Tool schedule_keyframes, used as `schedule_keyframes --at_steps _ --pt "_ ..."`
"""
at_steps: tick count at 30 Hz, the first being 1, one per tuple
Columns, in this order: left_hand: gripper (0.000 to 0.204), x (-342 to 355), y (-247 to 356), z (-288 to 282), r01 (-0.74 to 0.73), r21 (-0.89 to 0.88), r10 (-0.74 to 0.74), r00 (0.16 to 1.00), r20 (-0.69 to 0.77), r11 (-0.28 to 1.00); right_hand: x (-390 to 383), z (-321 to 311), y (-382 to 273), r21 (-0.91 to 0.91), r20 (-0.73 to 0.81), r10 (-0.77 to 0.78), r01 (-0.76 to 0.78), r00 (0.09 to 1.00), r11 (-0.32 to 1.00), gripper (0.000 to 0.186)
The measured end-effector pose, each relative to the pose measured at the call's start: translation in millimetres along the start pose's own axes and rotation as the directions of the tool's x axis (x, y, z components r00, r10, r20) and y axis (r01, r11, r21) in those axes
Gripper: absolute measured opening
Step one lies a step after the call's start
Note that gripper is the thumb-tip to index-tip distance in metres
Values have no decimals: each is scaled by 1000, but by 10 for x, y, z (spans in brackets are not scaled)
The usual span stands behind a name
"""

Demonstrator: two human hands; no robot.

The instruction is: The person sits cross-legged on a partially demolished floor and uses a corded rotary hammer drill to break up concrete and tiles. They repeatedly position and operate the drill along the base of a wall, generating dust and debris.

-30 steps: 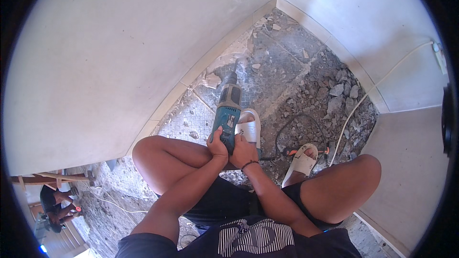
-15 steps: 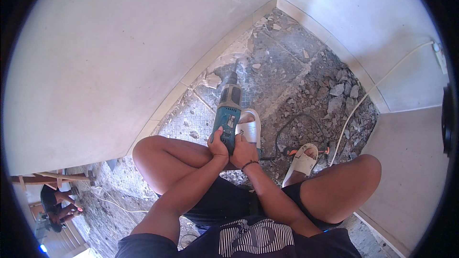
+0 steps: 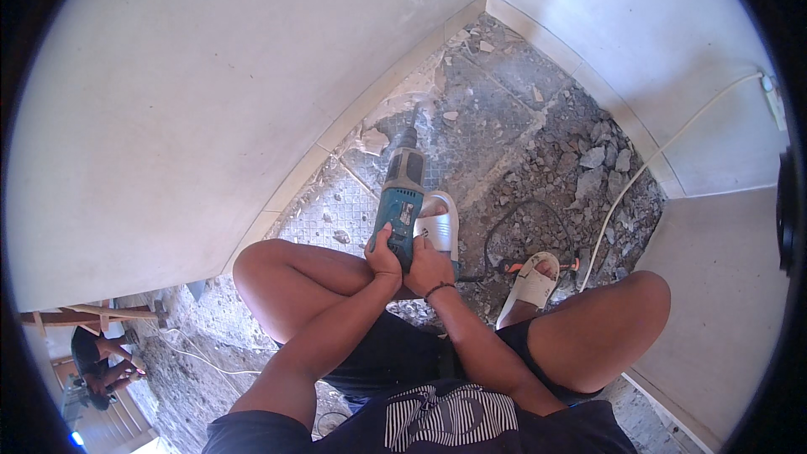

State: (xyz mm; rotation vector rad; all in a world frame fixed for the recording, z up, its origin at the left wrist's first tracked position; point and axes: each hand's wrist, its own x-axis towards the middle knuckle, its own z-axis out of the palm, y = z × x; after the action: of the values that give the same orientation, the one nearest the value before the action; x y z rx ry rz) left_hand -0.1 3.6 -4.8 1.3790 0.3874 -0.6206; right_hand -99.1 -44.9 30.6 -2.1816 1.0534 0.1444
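Observation:
A teal and grey rotary hammer [image 3: 402, 193] points away from me, its front end down at the broken floor by the left wall. My left hand [image 3: 384, 254] is wrapped round the left of its rear body, thumb lying on top. At the rear grip, my right hand [image 3: 429, 267] is closed round the handle, which its fingers largely hide. The bit's tip sits in pale dust and broken mortar [image 3: 420, 107], so its exact contact cannot be made out. A dark power cord [image 3: 487, 254] runs from behind my right hand over the rubble.
Rubble [image 3: 588, 168] lies heaped along the right wall. A white cable [image 3: 626, 189] drops from a wall socket [image 3: 772, 101]. An orange-handled tool [image 3: 513, 267] lies partly behind my right sandal [image 3: 535, 286]. Another person [image 3: 105, 366] crouches at far left, near a wooden plank [image 3: 109, 311].
My hands and the rotary hammer hold practically the same place. At far left, the other person's hands have shifted slightly.

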Motion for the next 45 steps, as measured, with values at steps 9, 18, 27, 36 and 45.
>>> schedule_keyframes --at_steps 9,18,27,36,45 --pt "29 16 -21 -11 -3 -23 3 1000 20 1000 -6 -12 -11 3 1 7 -7 1000 1000 48" --pt "32 -9 -22 11 -12 -11 12 1000 1 1000 -16 -39 -3 -13 -13 -14 13 1000 1000 49" --pt "36 -20 -25 28 4 -16 -4 1000 -11 1000 -14 -48 15 -8 -13 -1 1 1000 1000 47" --pt "35 -44 14 43 26 -17 -26 999 -18 1000 -21 -98 -18 2 12 10 -10 1000 1000 47" --pt "30 20 -75 2 -19 -26 19 1000 9 999 -29 -136 -20 12 20 4 -4 1000 1000 48"
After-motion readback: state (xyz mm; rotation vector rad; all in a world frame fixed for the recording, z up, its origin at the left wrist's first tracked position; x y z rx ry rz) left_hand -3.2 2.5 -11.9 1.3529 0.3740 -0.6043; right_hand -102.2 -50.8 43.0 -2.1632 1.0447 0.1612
